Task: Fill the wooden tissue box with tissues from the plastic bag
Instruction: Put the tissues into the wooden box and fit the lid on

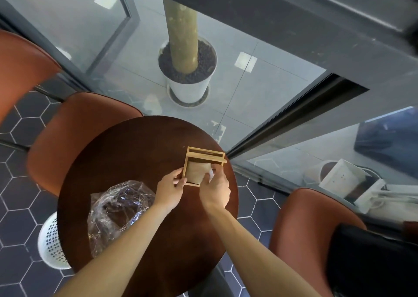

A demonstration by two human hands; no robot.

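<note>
1. Pinching the near-left corner of the wooden tissue box (204, 155): left hand (170, 189), thumb and fingers closed on the rim.
2. Pressing down inside the box: right hand (216, 189), fingers curled over brown tissues (197, 172); whether actually gripping them or only pushing, cannot tell.
3. Lying in the open tray, tissues nearly filling it wall to wall; slotted lid piece standing at the far edge, beyond both hands.
4. Resting near the right-hand rim of the round dark table (126, 151), little margin past the box on that side.
5. Left of and nearer than the grip: crumpled clear plastic bag (117, 213), apart from the box.
6. Bare tabletop open to the far left of the hands.
7. Ringing the table: orange chairs (74, 138); white perforated basket (51, 244) on the floor under the bag's edge.
</note>
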